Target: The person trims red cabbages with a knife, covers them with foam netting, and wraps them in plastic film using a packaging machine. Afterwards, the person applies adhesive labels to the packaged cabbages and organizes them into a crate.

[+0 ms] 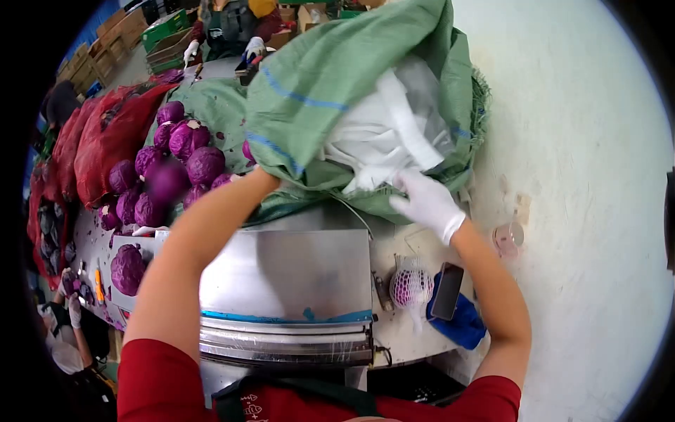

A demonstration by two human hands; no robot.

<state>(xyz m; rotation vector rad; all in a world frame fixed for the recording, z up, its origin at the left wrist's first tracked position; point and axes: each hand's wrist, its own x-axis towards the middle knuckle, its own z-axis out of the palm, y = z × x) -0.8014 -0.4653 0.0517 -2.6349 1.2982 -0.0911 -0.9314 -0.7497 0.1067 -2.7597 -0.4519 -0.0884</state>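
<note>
A large green woven sack (pixel 309 91) with blue stripes lies at the far side, its mouth toward me. Inside is a heap of white, flat, strip-like material (pixel 380 141) whose kind I cannot make out for sure. My right hand (pixel 427 207), in a white glove, is at the lower edge of the sack's mouth beside the strips, thumb and fingers apart. My left forearm (pixel 225 214) reaches up to the sack's left side; the left hand itself is hidden by the green fabric.
Several purple cabbages (pixel 205 165) are piled left, before red mesh sacks (pixel 105 141). Nearer stand a metal-topped machine (pixel 281 271), a net-wrapped purple cabbage (pixel 411 288), a phone (pixel 447 292) on blue cloth (pixel 460 327) and a clear round container (pixel 508 239). Other people work left and behind.
</note>
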